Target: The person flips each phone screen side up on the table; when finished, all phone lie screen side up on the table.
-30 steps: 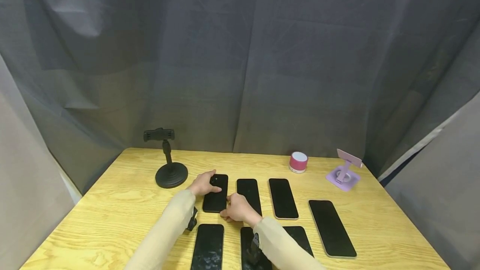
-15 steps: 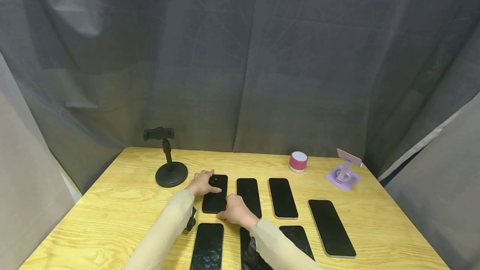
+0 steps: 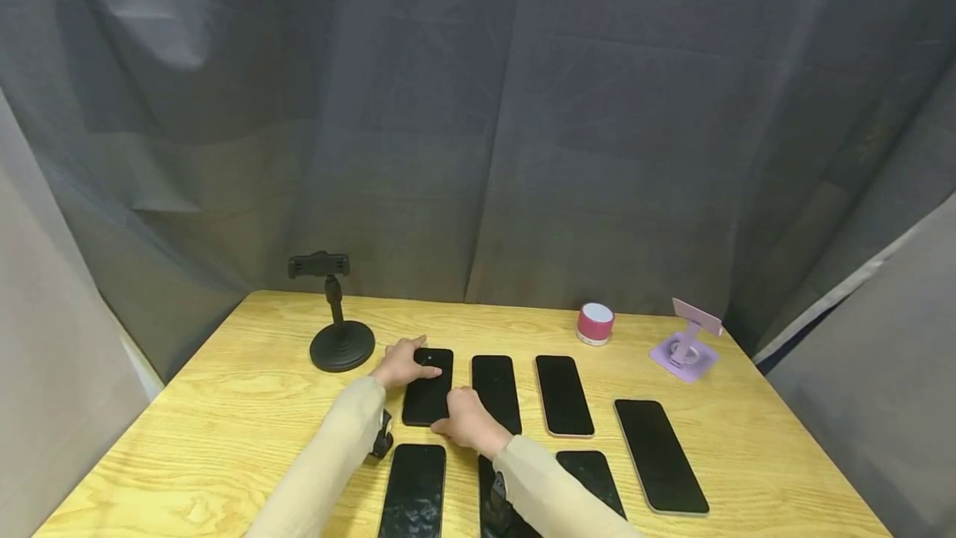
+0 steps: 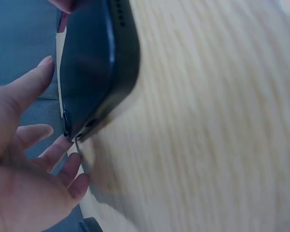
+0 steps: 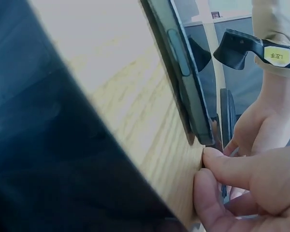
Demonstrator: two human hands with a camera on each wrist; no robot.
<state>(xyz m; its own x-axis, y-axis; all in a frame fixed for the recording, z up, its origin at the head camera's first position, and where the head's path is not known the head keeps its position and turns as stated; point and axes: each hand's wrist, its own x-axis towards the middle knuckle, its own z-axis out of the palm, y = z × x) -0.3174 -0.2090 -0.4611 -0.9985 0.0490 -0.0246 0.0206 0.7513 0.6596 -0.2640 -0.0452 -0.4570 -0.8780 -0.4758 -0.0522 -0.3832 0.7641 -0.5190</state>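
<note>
A black phone [image 3: 429, 397] lies back up on the table, its camera bump [image 4: 66, 123] at the far left corner. My left hand [image 3: 399, 362] is at that corner: the thumb extends over the back and the other fingertips reach the edge. In the left wrist view its fingers [image 4: 31, 87] are mostly straight and spread. My right hand [image 3: 469, 422] bends its fingers round the near right corner of the same phone. The right wrist view shows its thumb and finger [image 5: 210, 193] close together, low by the table; what is between them is partly hidden.
Several more black phones lie screen up, such as one just right [image 3: 495, 384], one further right [image 3: 660, 455] and one in front [image 3: 414, 488]. A black phone stand [image 3: 341, 347] is at back left; a pink speaker [image 3: 595, 325] and a purple stand [image 3: 683, 353] are at back right.
The right hand has shifted slightly left and now sits tighter at the phone's near right corner. The left hand has eased a little left. The phone itself has barely moved.
</note>
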